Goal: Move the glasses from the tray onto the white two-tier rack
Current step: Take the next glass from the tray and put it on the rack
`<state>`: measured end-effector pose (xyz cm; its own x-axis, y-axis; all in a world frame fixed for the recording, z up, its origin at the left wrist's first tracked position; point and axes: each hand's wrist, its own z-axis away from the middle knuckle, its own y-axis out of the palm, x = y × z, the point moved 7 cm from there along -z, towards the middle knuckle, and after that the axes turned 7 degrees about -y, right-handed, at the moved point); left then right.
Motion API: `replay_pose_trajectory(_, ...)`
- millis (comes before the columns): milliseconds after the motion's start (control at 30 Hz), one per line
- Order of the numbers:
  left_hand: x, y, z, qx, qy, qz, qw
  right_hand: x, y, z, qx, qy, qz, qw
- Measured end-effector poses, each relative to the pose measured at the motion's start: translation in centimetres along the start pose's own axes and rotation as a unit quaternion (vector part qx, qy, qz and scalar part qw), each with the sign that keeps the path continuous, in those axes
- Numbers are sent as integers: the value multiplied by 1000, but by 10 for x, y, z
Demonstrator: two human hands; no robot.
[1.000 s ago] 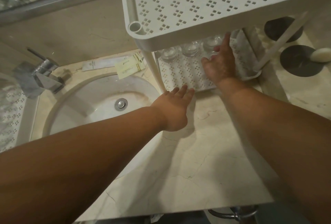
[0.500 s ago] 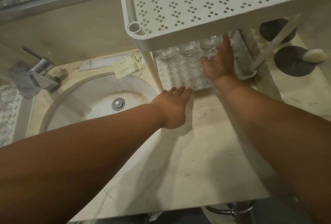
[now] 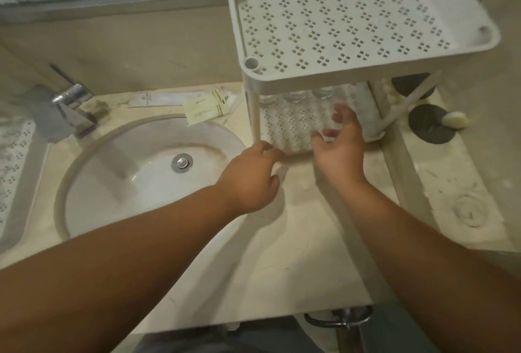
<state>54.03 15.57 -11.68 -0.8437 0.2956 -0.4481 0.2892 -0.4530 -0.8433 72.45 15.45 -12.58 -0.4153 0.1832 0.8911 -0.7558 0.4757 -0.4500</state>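
Both hands (image 3: 338,152) at the rack (image 3: 366,28) — clear glasses (image 3: 296,96) along its lower tier's back

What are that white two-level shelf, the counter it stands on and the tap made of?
The rack looks like matt moulded plastic: uniform white, punched hole patterns, rounded rims. The counter seems polished marble or similar stone, cream with fine veins. The tap appears chromed metal, shiny and reflective. The glasses look clear glass.

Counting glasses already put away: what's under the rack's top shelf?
Three glasses stand at the back of the lower shelf; their tops are hidden by the top shelf.
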Motion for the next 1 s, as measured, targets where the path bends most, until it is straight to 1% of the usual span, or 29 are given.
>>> replay_pose_trajectory(133, 32, -21, 34, -50, -45, 51, 996, 10, 9, 44, 9, 30, -32, 999)
replay_pose_trajectory(233, 58, -34, 54, -72, -75, 78, 992, 26, 20, 69, 39, 22, -22, 999)
replay_pose_trajectory(367, 93, -56, 76, -106, -117, 127, 979, 54, 37, 98, 58, 25, -24, 998)
replay_pose_trajectory(600, 135, -98, 119, -150, -124, 150, 969, 98, 87, 153, 93, 18, -55, 994)
replay_pose_trajectory(800, 175, -152, 152, -176, -119, 137, 967, 149, 136, 173, 121, -39, -43, 991)
replay_pose_trajectory(1000, 220, -212, 188, -219, -124, 129, 959, 214, 193, 182, 148, -105, -40, 983)
